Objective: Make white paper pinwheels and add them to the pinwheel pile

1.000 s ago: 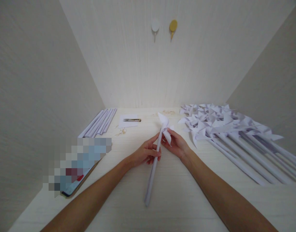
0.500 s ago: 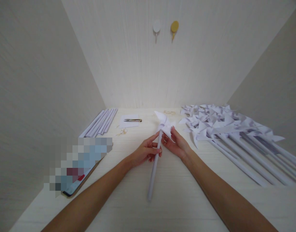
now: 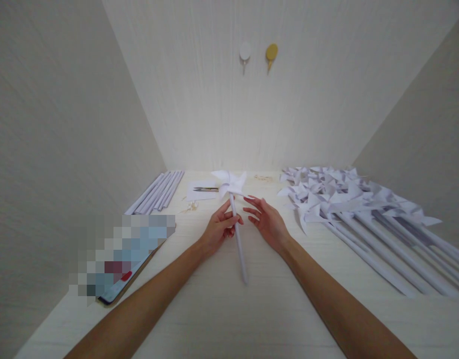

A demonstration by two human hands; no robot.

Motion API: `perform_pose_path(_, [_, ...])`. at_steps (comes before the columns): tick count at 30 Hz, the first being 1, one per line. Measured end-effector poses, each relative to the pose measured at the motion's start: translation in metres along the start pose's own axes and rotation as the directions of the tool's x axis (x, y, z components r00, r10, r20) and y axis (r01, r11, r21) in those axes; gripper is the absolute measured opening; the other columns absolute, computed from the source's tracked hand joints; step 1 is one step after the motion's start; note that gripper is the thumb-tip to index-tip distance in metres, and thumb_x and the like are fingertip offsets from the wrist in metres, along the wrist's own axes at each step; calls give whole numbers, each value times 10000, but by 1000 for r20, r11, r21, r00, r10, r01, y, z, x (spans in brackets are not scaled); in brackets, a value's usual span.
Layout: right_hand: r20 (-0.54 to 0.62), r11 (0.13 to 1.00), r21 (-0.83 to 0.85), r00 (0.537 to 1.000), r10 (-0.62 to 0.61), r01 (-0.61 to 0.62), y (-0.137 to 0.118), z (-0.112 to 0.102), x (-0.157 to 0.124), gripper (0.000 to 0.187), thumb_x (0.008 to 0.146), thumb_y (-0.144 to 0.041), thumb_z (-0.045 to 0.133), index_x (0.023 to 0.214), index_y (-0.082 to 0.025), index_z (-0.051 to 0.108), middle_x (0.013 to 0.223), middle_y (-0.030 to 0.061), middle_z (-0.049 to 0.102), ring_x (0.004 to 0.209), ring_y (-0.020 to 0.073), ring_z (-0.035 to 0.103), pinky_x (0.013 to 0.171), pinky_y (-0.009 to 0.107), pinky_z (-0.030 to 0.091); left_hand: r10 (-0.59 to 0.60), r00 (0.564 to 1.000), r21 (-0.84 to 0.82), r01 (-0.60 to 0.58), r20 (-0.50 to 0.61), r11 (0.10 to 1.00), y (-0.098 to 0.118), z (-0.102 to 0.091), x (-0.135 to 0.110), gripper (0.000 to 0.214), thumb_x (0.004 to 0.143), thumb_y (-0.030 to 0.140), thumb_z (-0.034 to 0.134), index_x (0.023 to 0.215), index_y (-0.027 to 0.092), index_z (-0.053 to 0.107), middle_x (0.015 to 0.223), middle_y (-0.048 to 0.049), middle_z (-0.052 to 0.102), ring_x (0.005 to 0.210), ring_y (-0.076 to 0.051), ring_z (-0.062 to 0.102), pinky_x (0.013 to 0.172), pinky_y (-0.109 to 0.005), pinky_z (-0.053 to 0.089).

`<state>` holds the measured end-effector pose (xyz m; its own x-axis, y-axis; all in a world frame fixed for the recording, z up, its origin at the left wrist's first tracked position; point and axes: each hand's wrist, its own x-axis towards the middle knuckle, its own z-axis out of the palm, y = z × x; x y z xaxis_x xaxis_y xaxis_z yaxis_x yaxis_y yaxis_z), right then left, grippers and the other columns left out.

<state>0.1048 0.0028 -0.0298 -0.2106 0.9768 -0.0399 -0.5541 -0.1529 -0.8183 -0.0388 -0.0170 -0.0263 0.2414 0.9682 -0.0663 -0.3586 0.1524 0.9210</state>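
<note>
A white paper pinwheel [image 3: 238,238] is held over the middle of the table, its folded blades at the top and its rolled paper stick slanting down toward me. My left hand [image 3: 219,225] grips the stick just below the blades, fingers wrapped round it. To the right of the stick, my right hand [image 3: 267,219] has its fingers stretched out and apart, close under the blades, with nothing in it. Behind the pinwheel, a pair of thread snips [image 3: 206,189] lies on a square of white paper [image 3: 201,196], partly hidden by a blade.
Several paper pinwheels [image 3: 327,199] lie piled at the right, sticks toward me. Rolled paper sticks [image 3: 160,192] rest at the back left. A phone [image 3: 128,274], partly blurred, lies at the left. Small scraps [image 3: 192,206] are near the snips. Two hooks [image 3: 271,52] are on the back wall.
My right hand has come off the blades and opened. The pinwheel has moved left in my left hand, and its stick's lower end has swung to the right.
</note>
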Motion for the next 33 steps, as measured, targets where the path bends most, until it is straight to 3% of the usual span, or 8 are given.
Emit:
perform_pose_path(11, [-60, 999, 19, 998, -32, 34, 0, -5, 2, 210, 662, -397, 588, 724, -211, 663, 762, 2, 661, 640, 86, 548, 583, 212, 378, -9, 1000, 9, 9, -1, 1000, -2, -2, 2, 719, 598, 211, 652, 1252, 216, 353, 594, 38, 579, 358, -20, 383, 350, -161, 242])
perform_pose_path(17, [-49, 999, -20, 998, -34, 33, 1, -4, 2, 232, 641, -409, 604, 668, -190, 674, 722, 19, 660, 615, 88, 544, 582, 220, 373, -9, 1000, 20, 9, 13, 1000, -2, -2, 1, 697, 612, 206, 640, 1248, 225, 356, 600, 37, 575, 367, -19, 381, 358, -160, 244])
perform_pose_path(27, [33, 966, -229, 992, -118, 122, 9, -3, 2, 203, 639, -374, 616, 629, -180, 673, 666, 28, 636, 560, 88, 487, 586, 255, 365, -25, 1000, 44, 25, 10, 999, 0, -2, 0, 700, 603, 208, 644, 1245, 205, 366, 600, 31, 577, 372, -28, 390, 357, -169, 238])
perform_pose_path(33, [91, 897, -393, 980, -178, 200, 9, -2, 0, 217, 657, -352, 596, 544, -169, 566, 531, -15, 554, 513, 86, 459, 542, 244, 351, -6, 1000, 11, 6, 13, 1000, 0, -2, 1, 682, 612, 195, 635, 1239, 211, 365, 604, 38, 568, 381, -21, 380, 364, -158, 246])
